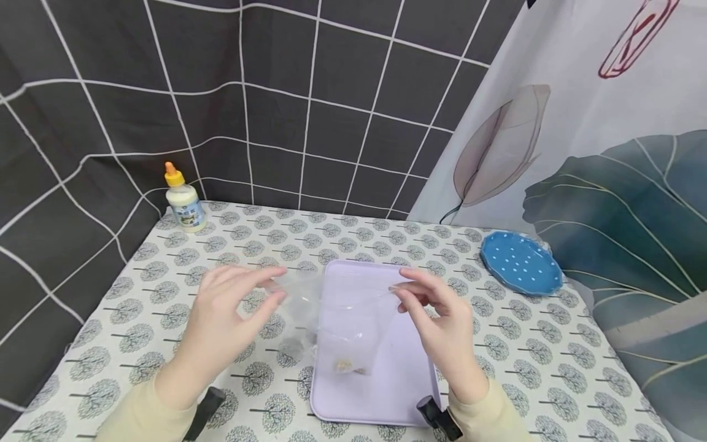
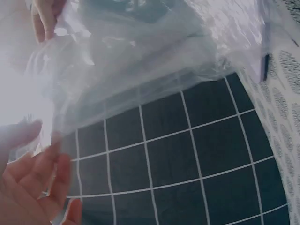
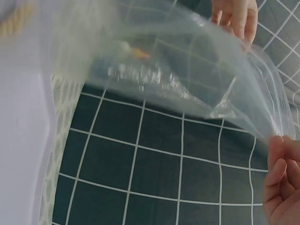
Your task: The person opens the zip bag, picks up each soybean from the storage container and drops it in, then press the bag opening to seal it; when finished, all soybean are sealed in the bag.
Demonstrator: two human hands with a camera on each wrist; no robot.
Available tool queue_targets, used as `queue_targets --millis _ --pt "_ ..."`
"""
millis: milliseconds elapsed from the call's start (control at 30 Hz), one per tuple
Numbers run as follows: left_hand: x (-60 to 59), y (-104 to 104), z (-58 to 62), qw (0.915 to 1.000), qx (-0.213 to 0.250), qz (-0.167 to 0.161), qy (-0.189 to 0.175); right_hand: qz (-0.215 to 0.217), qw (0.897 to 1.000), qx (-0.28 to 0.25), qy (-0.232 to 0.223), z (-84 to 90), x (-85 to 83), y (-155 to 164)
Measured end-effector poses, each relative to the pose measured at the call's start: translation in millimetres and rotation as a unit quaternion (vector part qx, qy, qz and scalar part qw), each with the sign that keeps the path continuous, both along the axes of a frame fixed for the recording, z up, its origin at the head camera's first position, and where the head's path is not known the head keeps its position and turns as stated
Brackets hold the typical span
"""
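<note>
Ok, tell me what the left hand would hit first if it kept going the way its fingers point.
Most likely the clear plastic bag it already pinches; past that, the right hand holding the bag's other edge over the lilac tray. Depth is hard to judge.

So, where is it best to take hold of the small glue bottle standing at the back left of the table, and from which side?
Grip the glue bottle around its wide white body, below the narrow yellow-orange cap. It stands upright near the dark grid cloth, so come from the front or right side, probably with the left hand.
</note>
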State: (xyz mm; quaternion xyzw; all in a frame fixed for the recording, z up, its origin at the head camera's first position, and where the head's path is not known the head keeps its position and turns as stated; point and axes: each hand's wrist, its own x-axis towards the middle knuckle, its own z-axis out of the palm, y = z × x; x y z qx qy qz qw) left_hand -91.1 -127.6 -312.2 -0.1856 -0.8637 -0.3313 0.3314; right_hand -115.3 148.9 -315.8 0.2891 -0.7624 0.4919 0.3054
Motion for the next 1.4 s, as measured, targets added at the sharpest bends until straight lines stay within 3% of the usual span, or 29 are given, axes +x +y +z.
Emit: queue_targets --millis 267,500,667,800,967,1233,1400 --pt "0.5 21 8.4 0.9983 -0.058 0.002 -0.011 0.047 0.998 0.007 0.042 1.4 4.5 -7" --pt "2.6 55 13.9 0.9936 -0.085 -0.062 0.041 0.073 0.995 0.024 0.07 1.7 10.1 -18" --pt "4.1 67 12.8 0.9914 -0.08 -0.082 0.064 0.072 0.993 0.042 0.081 1.7 13.3 -21" --pt "4.9 68 9.9 0.9924 -0.064 -0.082 0.066 0.044 0.995 0.061 0.063 2.0 15.5 -19" --pt "5.6 70 10.0 0.9912 -0.047 -0.092 0.083 0.046 0.995 0.075 0.05 1.8 16.4 -18" --pt "6.9 75 13.8 0.9845 -0.031 -0.094 0.145 0.065 0.992 0.052 0.095 5.2 16.1 -17" --pt "7.7 76 13.9 0.9788 -0.037 -0.098 0.176 0.099 0.986 0.045 0.129 7.4 16.3 -17"
